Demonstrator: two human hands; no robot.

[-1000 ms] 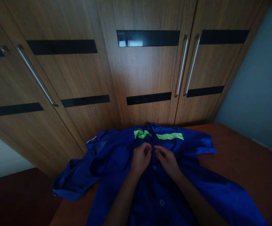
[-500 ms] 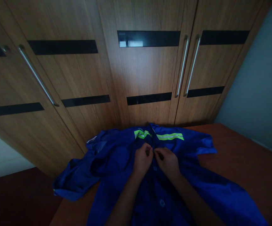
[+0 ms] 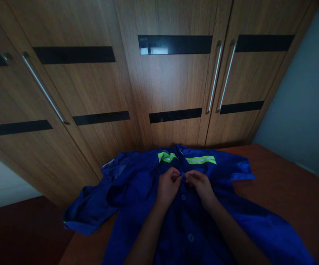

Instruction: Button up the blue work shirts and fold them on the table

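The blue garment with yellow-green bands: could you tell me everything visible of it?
The blue cloth garment lies creased, front up, on a reddish-brown surface, beside the brown wooden cabinet. Yellow-green bands with pale stripes cross its chest; round bluish buttons line its front. The left grip and right grip pinch it above these.

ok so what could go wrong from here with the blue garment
The small button between the fingertips of the left hand and right hand could slip, since so little of it shows.

The dim light on the dark blue garment might make it easy to misjudge the button placket.

The bunched sleeve seems to overhang the edge of the table, so its weight may tug the cloth askew.
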